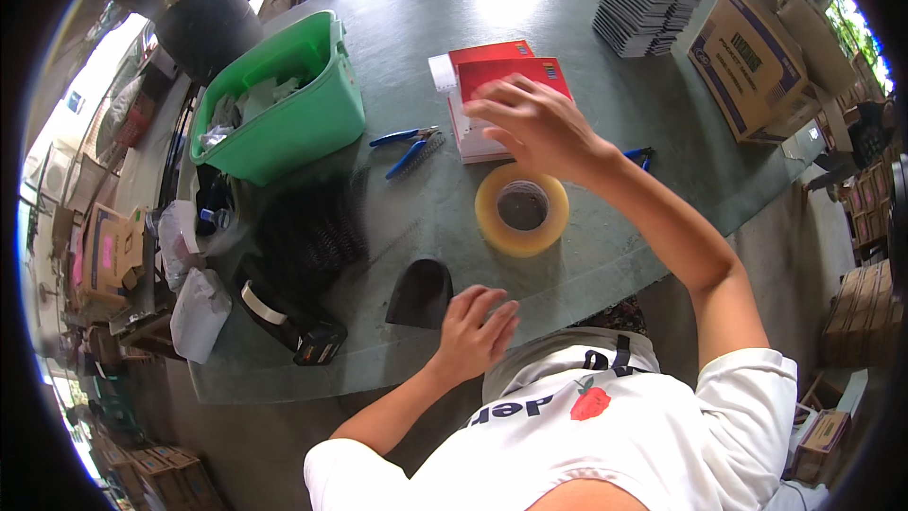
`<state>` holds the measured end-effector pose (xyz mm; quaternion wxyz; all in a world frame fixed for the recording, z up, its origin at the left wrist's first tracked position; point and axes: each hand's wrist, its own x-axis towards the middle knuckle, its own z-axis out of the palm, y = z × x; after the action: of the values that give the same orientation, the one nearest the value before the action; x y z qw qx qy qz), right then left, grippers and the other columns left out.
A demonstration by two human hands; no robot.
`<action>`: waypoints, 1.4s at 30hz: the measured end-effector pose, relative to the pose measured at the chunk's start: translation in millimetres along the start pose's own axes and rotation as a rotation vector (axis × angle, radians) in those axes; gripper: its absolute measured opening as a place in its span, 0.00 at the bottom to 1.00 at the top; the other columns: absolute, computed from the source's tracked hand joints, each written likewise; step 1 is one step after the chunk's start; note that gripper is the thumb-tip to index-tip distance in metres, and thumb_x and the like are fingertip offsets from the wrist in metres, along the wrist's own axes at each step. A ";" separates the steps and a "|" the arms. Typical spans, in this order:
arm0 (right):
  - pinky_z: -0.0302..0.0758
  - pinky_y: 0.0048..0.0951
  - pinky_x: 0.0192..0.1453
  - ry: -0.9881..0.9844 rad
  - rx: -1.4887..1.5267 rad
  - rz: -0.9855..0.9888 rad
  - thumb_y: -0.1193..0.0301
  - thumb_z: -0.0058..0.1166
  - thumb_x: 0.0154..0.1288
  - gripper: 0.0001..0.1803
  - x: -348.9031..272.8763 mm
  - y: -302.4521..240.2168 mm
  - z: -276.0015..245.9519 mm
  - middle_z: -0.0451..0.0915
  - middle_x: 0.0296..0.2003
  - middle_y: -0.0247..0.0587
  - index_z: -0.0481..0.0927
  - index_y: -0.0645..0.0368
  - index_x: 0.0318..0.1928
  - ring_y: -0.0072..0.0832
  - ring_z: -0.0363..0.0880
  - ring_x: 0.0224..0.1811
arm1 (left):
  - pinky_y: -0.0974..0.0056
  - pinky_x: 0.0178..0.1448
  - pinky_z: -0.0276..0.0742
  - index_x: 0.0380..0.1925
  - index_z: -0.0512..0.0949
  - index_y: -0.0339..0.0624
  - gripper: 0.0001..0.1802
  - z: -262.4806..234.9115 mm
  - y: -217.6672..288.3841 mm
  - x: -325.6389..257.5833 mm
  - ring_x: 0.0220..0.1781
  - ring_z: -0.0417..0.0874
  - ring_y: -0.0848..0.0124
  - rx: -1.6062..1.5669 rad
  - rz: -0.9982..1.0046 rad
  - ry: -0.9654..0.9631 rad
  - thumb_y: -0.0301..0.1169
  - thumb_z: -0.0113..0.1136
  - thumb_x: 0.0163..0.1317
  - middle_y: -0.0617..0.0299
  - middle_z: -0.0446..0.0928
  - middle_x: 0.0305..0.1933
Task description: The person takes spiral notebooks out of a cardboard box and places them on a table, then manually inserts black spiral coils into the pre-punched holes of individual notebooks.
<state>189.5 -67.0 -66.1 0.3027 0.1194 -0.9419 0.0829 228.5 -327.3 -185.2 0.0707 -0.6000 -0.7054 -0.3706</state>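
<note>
My right hand [537,123] hovers over red and white printed booklets [515,73], fingers bent and thumb apart. Nothing shows between its fingers. Just below its wrist lies a wide roll of clear yellowish packing tape [493,219] on the green table. My left hand [476,329] is at the near table edge, fingers loosely curled and somewhat apart, with nothing visible in it. Right beside it sits a flat black piece [420,295] with one rounded end. Farther left lies a heap of black spiral binding coils [317,232], next to a black device with a pale strip [284,317].
A green bin [307,123] with crumpled scraps stands at the left. Blue-handled pliers [402,136] lie beside it; another blue-handled tool [643,155] is partly behind my right forearm. Stacked notebooks [646,0] and a carton [747,61] occupy the far right. Plastic bags [200,314] hang over the left edge.
</note>
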 end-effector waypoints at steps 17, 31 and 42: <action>0.77 0.37 0.46 -0.587 -0.163 -0.072 0.66 0.59 0.53 0.15 86.9 57.2 57.7 0.82 0.44 0.27 0.84 0.39 0.43 0.31 0.79 0.49 | 0.52 0.54 0.69 0.45 0.76 0.38 0.13 23.7 -37.1 58.3 0.50 0.74 0.51 0.029 0.074 -0.014 0.28 0.59 0.60 0.49 0.75 0.46; 0.78 0.41 0.48 -0.539 0.130 -0.074 0.69 0.59 0.47 0.25 59.4 74.8 27.6 0.81 0.45 0.40 0.79 0.47 0.51 0.38 0.80 0.48 | 0.56 0.59 0.69 0.63 0.62 0.39 0.36 74.3 -42.3 77.9 0.59 0.73 0.53 -0.094 -0.481 0.080 0.41 0.63 0.58 0.46 0.70 0.57; 0.75 0.35 0.47 -0.611 -0.048 -0.159 0.73 0.57 0.46 0.25 41.0 72.6 -10.0 0.77 0.46 0.38 0.79 0.46 0.50 0.35 0.78 0.46 | 0.53 0.60 0.68 0.63 0.60 0.37 0.42 116.5 -12.7 102.9 0.59 0.68 0.48 -0.013 -0.602 0.143 0.49 0.64 0.55 0.42 0.67 0.57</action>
<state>142.7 -2.4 -40.0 0.0141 0.2047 -0.9787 -0.0030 229.4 -174.8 -218.1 0.0033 -0.3368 -0.8425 -0.4205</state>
